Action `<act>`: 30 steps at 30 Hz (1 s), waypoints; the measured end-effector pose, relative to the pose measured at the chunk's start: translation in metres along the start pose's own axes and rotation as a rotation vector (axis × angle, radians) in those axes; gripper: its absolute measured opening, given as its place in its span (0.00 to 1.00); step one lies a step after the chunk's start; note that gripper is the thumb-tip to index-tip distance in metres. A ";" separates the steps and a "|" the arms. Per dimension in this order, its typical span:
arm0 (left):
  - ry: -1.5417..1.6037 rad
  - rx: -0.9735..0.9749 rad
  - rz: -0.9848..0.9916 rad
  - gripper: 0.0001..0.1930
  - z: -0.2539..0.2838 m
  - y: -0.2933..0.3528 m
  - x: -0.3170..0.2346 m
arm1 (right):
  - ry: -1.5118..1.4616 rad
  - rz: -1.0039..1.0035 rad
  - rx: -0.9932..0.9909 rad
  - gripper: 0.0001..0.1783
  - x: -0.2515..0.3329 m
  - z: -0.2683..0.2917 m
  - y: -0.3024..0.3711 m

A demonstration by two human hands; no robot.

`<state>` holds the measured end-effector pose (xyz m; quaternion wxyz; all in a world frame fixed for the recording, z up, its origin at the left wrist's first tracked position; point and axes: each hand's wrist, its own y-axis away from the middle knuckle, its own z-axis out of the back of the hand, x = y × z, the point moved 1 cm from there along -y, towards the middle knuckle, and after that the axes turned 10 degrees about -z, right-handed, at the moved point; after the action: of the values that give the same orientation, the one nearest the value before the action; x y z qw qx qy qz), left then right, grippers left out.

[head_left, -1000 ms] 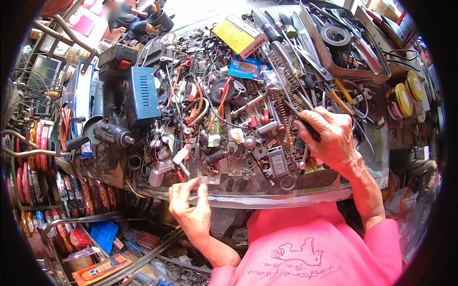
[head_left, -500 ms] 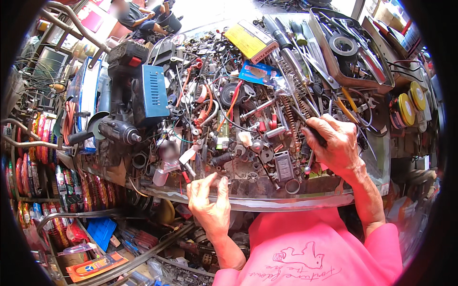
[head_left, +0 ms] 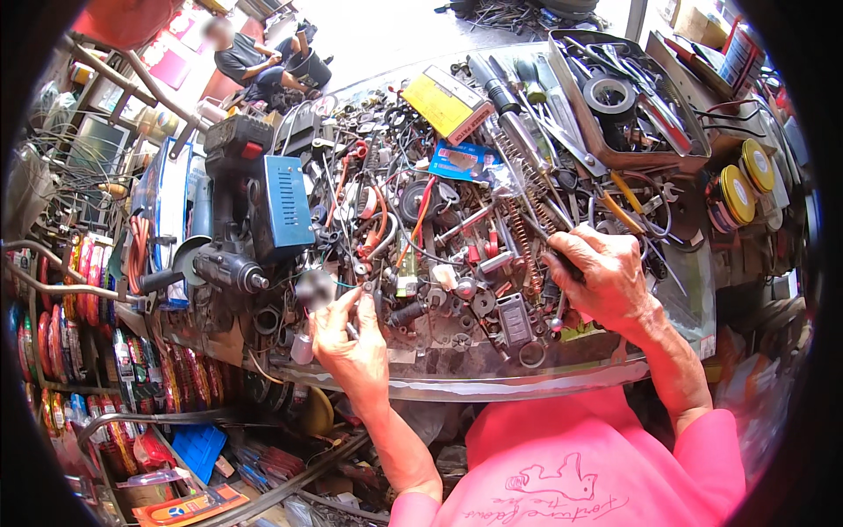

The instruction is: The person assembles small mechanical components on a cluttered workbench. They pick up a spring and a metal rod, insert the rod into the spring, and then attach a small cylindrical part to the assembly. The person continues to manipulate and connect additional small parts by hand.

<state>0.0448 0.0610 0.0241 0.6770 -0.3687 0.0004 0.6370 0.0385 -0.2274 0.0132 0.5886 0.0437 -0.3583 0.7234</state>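
My left hand (head_left: 353, 344) reaches over the near left part of the cluttered glass-topped counter. Its thumb and forefinger are apart among small metal parts, and I see nothing firmly held. A whitish cup-like piece (head_left: 301, 350) sits beside it. At the right, my right hand (head_left: 600, 270) is closed around a dark-handled tool (head_left: 565, 265); its head is hard to make out. Coil springs (head_left: 520, 241) lie just left of that hand. Between my hands are a grey rectangular metal piece (head_left: 515, 318), a metal ring (head_left: 532, 354) and several washers.
A cordless power tool (head_left: 230, 265) and a blue vented box (head_left: 286, 206) stand at the left. Farther back are a yellow box (head_left: 446, 104), a blue card (head_left: 463, 162) and a metal tray (head_left: 695, 162) of tools. A person (head_left: 250, 61) sits beyond the counter.
My left hand has moved forward and a little left, from the counter's near edge into the small parts. My right hand keeps its grip on the tool, nearly in place.
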 end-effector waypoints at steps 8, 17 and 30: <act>0.069 0.035 -0.315 0.06 -0.011 -0.061 0.003 | -0.003 -0.010 0.012 0.08 0.002 0.001 -0.001; 0.003 0.412 -0.252 0.07 -0.048 -0.087 -0.010 | -0.164 -0.074 -0.173 0.12 -0.006 0.007 -0.004; 0.230 0.428 -0.098 0.16 -0.052 -0.074 0.001 | -0.135 -0.279 -0.412 0.09 -0.022 0.014 -0.017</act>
<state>0.1336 0.0421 0.0230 0.7652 -0.2866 0.1943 0.5427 0.0555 -0.2527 0.0203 0.6539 0.0197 -0.5271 0.5424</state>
